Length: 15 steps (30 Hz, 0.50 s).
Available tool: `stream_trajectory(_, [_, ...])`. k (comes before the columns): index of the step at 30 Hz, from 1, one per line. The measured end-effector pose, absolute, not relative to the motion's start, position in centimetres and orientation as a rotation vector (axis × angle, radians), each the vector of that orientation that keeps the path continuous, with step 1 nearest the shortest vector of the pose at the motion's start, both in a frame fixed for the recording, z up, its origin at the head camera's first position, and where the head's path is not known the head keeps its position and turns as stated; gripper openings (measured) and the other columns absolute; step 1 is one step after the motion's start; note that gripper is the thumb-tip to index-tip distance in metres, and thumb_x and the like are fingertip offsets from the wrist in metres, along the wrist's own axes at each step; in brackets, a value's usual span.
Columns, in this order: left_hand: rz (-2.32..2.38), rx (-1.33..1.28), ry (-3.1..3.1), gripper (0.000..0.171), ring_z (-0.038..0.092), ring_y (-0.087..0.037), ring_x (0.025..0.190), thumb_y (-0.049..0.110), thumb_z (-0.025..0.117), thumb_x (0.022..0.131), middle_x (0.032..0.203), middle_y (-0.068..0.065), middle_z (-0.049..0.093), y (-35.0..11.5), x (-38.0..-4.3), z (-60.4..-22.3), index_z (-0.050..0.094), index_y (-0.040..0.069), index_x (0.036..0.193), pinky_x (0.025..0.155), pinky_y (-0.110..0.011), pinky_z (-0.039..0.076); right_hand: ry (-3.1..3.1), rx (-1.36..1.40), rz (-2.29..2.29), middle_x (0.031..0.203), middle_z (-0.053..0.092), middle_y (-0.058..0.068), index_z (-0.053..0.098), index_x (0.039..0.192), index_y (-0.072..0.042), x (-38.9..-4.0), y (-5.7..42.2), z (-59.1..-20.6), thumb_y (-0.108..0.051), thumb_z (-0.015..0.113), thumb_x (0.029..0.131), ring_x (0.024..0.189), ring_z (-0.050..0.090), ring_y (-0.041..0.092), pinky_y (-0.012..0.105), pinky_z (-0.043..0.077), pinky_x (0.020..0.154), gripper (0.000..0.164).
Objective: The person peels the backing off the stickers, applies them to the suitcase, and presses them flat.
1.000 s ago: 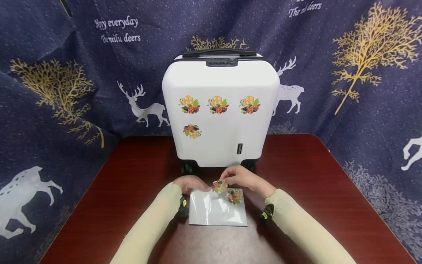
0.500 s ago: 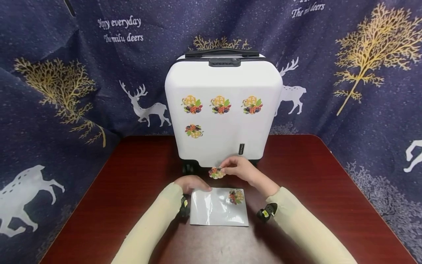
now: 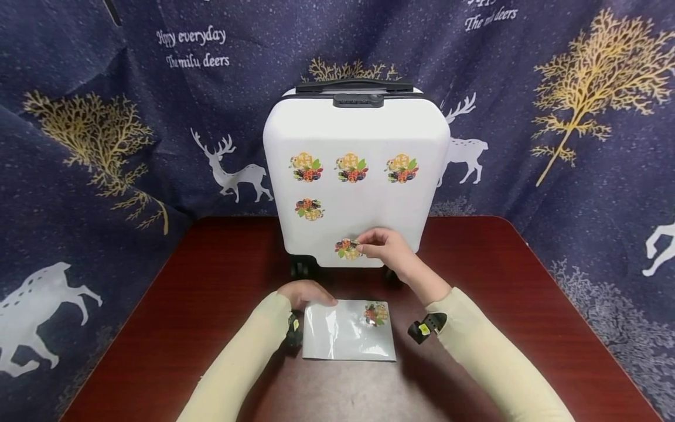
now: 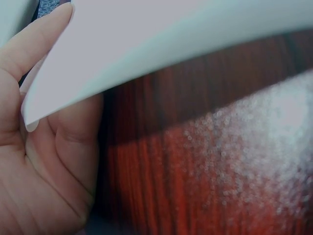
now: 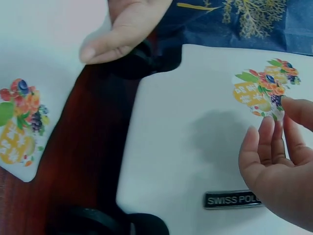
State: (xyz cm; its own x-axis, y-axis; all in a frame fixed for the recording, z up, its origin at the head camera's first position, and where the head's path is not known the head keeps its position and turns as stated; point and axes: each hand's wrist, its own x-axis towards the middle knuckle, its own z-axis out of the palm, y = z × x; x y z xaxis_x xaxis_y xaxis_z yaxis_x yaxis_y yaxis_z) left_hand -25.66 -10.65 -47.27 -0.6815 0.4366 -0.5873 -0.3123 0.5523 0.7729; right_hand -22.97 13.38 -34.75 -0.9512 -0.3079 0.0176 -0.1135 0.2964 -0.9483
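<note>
In the head view, my right hand [image 3: 389, 251] pinches a fruit-print sticker [image 3: 345, 249] by its right edge, in front of the lower face of a white suitcase [image 3: 364, 214]. The right wrist view shows thumb and fingertips on this sticker [image 5: 255, 96]; whether it touches the case I cannot tell. My left hand [image 3: 306, 292] grips the far-left corner of a glossy white sticker sheet [image 3: 345, 343] on the table. From the left wrist view, the sheet [image 4: 146, 39] lies between thumb and fingers, its edge lifted. One fruit sticker [image 3: 376, 314] sits at the sheet's upper right.
Three fruit stickers form a row across the suitcase, the middle sticker [image 3: 352, 168] among them; one lower-left sticker [image 3: 309, 209] is upside down. A black brand plate [image 5: 232, 199] is at the case's lower right. The dark red table [image 3: 221, 264] meets a blue deer-print cloth [image 3: 174, 117].
My right hand has lifted the sticker off the sheet and carried it up and away, to the suitcase's lower face. My left hand stays on the sheet's corner.
</note>
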Motion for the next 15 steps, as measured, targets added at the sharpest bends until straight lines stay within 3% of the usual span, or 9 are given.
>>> stream_trajectory(4, [1.203, 0.099, 1.978, 0.033, 0.068, -0.014, 0.083, 0.016, 0.069, 0.093, 0.095, -0.006, 0.074, -10.7, -25.7, -47.4, 0.072, -0.006, 0.118, 0.082, -0.033, 0.062, 2.397, -0.367, -1.777, 0.092, 0.069, -0.011, 0.068, 0.116, 0.005, -23.0, 13.4, -34.2, -0.012, 0.065, 0.097, 0.089, 0.063, 0.009, 0.045, 0.056, 0.097, 0.026])
stream_trajectory(11, [1.194, 0.106, 1.956, 0.034, 0.068, -0.014, 0.081, 0.016, 0.068, 0.094, 0.094, -0.006, 0.073, -10.7, -25.8, -47.4, 0.07, -0.007, 0.118, 0.081, -0.033, 0.062, 2.408, -0.336, -1.84, 0.089, 0.067, -0.014, 0.068, 0.116, 0.006, -23.3, 13.4, -33.7, -0.012, 0.065, 0.097, 0.088, 0.061, 0.007, 0.034, 0.055, 0.091, 0.026])
stream_trajectory(15, [1.2, 0.111, 1.952, 0.034, 0.068, -0.014, 0.08, 0.015, 0.067, 0.094, 0.092, -0.006, 0.072, -10.6, -25.7, -47.4, 0.07, -0.008, 0.118, 0.079, -0.032, 0.062, 2.42, -0.313, -1.877, 0.088, 0.066, -0.014, 0.069, 0.114, 0.003, -23.4, 13.4, -33.3, -0.014, 0.065, 0.098, 0.089, 0.06, 0.01, 0.038, 0.054, 0.091, 0.024])
